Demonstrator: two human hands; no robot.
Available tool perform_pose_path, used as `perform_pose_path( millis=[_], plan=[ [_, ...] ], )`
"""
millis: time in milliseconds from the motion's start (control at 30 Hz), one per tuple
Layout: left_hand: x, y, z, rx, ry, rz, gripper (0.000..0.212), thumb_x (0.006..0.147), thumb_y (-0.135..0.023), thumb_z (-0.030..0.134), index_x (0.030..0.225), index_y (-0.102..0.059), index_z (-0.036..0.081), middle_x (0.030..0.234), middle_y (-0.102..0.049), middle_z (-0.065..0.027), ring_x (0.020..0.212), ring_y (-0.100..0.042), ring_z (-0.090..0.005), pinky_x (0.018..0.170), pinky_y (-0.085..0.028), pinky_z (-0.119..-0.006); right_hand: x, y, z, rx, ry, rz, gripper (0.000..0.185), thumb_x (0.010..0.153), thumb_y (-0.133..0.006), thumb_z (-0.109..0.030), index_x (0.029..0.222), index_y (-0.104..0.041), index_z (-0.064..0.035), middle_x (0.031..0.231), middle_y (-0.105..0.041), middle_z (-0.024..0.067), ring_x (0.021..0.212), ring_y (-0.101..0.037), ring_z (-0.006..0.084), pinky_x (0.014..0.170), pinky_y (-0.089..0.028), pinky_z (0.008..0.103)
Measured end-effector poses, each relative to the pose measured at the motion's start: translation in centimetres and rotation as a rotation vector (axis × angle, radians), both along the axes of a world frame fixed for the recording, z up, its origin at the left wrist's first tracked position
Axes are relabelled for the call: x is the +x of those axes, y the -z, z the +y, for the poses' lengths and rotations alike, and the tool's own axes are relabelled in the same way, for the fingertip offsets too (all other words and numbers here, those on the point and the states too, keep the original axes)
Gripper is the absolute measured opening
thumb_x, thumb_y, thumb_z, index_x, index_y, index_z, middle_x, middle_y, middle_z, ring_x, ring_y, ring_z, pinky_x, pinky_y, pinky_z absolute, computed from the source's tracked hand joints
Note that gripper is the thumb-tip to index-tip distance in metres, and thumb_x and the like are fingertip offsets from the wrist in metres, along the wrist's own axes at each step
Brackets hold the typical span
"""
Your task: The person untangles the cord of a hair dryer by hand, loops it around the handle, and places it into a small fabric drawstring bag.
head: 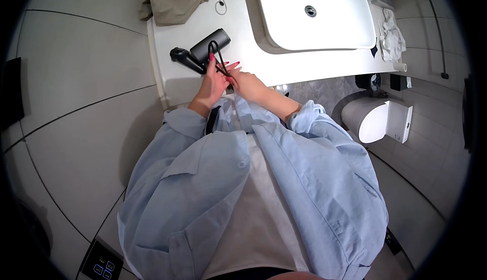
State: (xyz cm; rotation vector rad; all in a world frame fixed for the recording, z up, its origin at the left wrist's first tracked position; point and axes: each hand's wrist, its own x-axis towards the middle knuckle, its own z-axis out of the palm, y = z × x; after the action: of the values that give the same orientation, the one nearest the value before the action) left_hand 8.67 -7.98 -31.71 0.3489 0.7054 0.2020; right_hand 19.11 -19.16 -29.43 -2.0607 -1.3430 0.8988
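A dark grey hair dryer (201, 48) lies on the white countertop (239, 25) before me, its barrel slanting up to the right. A black curved part (187, 60) lies against it on the left; whether this is its handle or an attachment is unclear. Just below the barrel, my left hand (216, 84) holds a doubled black cord (222, 59), fingers partly spread around it. My right hand (249, 85) touches the left and pinches the same cord lower down. The cord's loop rises over the barrel. Where its lower part goes is hidden by my hands.
A beige drawstring pouch (179, 2) lies at the counter's back left. To the right stands a white vessel sink (319, 32), with a crumpled white cloth (392, 36) beyond it. A toilet (365, 116) is below the counter at right. Tiled wall (87, 63) borders the left.
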Motion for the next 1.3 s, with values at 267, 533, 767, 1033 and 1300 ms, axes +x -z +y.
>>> perform_pose_path(
  millis=[267, 533, 767, 1033, 1300],
  plan=[
    [1.0, 2.1, -0.6, 0.085, -0.169, 0.052, 0.013, 0.095, -0.053, 0.017, 0.093, -0.051, 0.005, 0.071, -0.045, -0.0022, 0.063, -0.047, -0.0158, 0.088, -0.047, -0.043, -0.4, 2.5, -1.7, -0.075, -0.124, -0.126, 0.027, 0.091, -0.053, -0.026, 0.103, -0.05, -0.0024, 0.078, -0.064, 0.0195, 0.069, -0.062, 0.04, 0.063, -0.051, 0.0472],
    [1.9, 2.6, -1.4, 0.449, -0.085, 0.179, 0.014, 0.097, -0.047, 0.012, 0.105, -0.04, 0.003, 0.072, -0.05, -0.0032, 0.068, -0.056, -0.0173, 0.074, -0.052, -0.037, -1.4, 2.6, -4.1, 0.124, 0.189, 0.085, 0.026, 0.087, -0.061, -0.019, 0.108, -0.054, -0.0052, 0.074, -0.063, 0.014, 0.07, -0.063, 0.0338, 0.064, -0.05, 0.0414],
    [0.8, 5.1, -0.3, 1.111, 0.109, 0.291, 0.022, 0.094, -0.053, 0.013, 0.109, -0.043, 0.0, 0.08, -0.064, -0.0119, 0.069, -0.062, -0.0161, 0.065, -0.048, -0.026, -1.8, 5.5, -3.2, -0.04, 0.167, 0.263, 0.023, 0.091, -0.053, -0.021, 0.109, -0.055, -0.0072, 0.084, -0.065, 0.0178, 0.077, -0.063, 0.0358, 0.068, -0.049, 0.0464],
    [-0.3, 5.9, -0.6, 1.503, 0.09, 0.694, 0.041, 0.07, -0.08, 0.03, 0.078, -0.052, 0.001, 0.072, -0.056, -0.0113, 0.069, -0.054, -0.0293, 0.066, -0.045, -0.039, -3.2, 5.7, -3.6, 0.015, 0.12, 0.079, 0.046, 0.092, -0.048, -0.018, 0.133, -0.035, -0.0029, 0.096, -0.059, 0.0244, 0.079, -0.062, 0.0409, 0.069, -0.051, 0.0481],
    [0.2, 6.7, -2.3, 1.357, -0.174, 0.829, 0.066, 0.063, -0.085, 0.035, 0.097, -0.046, -0.006, 0.11, -0.039, -0.0256, 0.101, -0.04, -0.0315, 0.084, -0.04, -0.037, -2.8, 6.6, -3.5, -0.025, 0.022, -0.155, 0.058, 0.092, -0.045, -0.014, 0.142, -0.021, 0.0019, 0.101, -0.052, 0.0218, 0.077, -0.062, 0.0369, 0.067, -0.052, 0.0448]
  ],
)
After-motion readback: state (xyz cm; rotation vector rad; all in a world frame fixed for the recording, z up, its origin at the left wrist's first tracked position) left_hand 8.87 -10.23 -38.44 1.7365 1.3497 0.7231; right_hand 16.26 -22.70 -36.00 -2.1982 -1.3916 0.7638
